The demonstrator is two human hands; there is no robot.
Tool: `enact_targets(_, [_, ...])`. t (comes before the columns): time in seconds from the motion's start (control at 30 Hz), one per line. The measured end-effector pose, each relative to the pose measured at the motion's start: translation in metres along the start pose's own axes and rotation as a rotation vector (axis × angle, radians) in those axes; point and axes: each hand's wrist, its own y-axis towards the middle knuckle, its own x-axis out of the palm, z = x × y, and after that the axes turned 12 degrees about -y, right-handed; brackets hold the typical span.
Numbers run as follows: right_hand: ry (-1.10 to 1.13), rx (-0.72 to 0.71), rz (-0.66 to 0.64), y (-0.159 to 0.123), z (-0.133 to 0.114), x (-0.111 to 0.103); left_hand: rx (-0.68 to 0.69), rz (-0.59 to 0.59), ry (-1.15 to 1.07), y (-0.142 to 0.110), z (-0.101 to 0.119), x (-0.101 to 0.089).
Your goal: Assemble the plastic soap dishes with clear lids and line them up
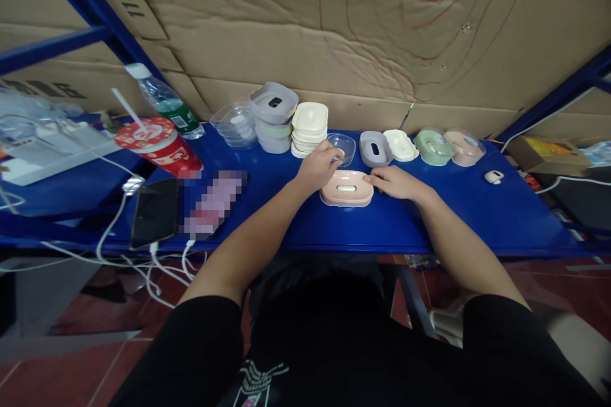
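Touching the right rear rim of the pink oblong dish [347,198], the right hand [395,182] is nearer; the left hand [319,167] curls at the clear plastic cover [348,145] just behind the dish. I cannot tell whether either grips. The dish lies between them, slightly wearer-side, long axis left-to-right.

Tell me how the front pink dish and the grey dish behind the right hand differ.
The pink dish has a pale bar at its centre; the grey dish has a dark one. The pink dish lies nearer the camera, the grey dish farther back. Both are rounded oblongs on the blue table.
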Motion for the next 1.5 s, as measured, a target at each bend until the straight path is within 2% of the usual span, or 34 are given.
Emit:
enact_targets(0.17, [-0.045, 0.035, 0.076, 0.001, 0.003, 0.002, 0.145, 0.078, -0.139, -0.003, 0.013, -0.010])
enact_targets(0.23, [-0.021, 0.071, 0.176, 0.002, 0.004, 0.004, 0.169, 0.106, -0.283, -0.004, 0.019, -0.015])
enact_targets(0.3, [0.073, 0.102, 0.344, 0.003, 0.004, 0.005, 0.170, 0.109, -0.478, -0.004, 0.023, -0.020])
enact_targets(0.4, [0.277, 0.099, 0.576, 0.004, 0.002, 0.005, 0.108, 0.039, -0.772, -0.001, 0.027, -0.027])
enact_targets(0.5, [0.412, 0.085, 0.635, 0.003, -0.003, 0.003, -0.050, -0.071, -0.907, 0.001, 0.027, -0.032])
enact_targets(0.6, [0.429, 0.104, 0.583, 0.000, -0.008, 0.001, -0.178, -0.077, -0.806, -0.002, 0.031, -0.036])
enact_targets(0.7, [0.417, 0.133, 0.431, -0.002, -0.011, 0.000, -0.186, -0.015, -0.468, -0.009, 0.041, -0.042])
enact_targets(0.77, [0.379, 0.153, 0.320, -0.001, -0.011, 0.000, -0.212, -0.047, -0.237, -0.013, 0.049, -0.048])
enact_targets(0.83, [0.303, 0.162, 0.237, -0.001, -0.012, 0.001, -0.266, -0.146, -0.106, -0.017, 0.055, -0.055])
enact_targets(0.93, [0.135, 0.157, 0.155, 0.000, -0.015, 0.003, -0.336, -0.385, -0.044, -0.018, 0.057, -0.065])
enact_targets(1.0, [0.007, 0.161, 0.123, 0.001, -0.018, 0.004, -0.374, -0.543, -0.006, -0.018, 0.055, -0.069])
enact_targets(1.07, [-0.084, 0.167, 0.112, 0.001, -0.020, 0.005, -0.398, -0.628, 0.046, -0.017, 0.053, -0.070])
enact_targets(1.2, [-0.085, 0.162, 0.084, 0.001, -0.017, 0.003, -0.382, -0.639, 0.056, -0.017, 0.051, -0.065])
enact_targets(1.4, [0.034, 0.063, 0.050, 0.000, -0.004, 0.000, -0.307, -0.516, 0.091, -0.018, 0.046, -0.053])
enact_targets(1.5, [-0.031, 0.100, 0.096, -0.001, -0.004, 0.000, -0.274, -0.520, 0.099, -0.017, 0.042, -0.050])
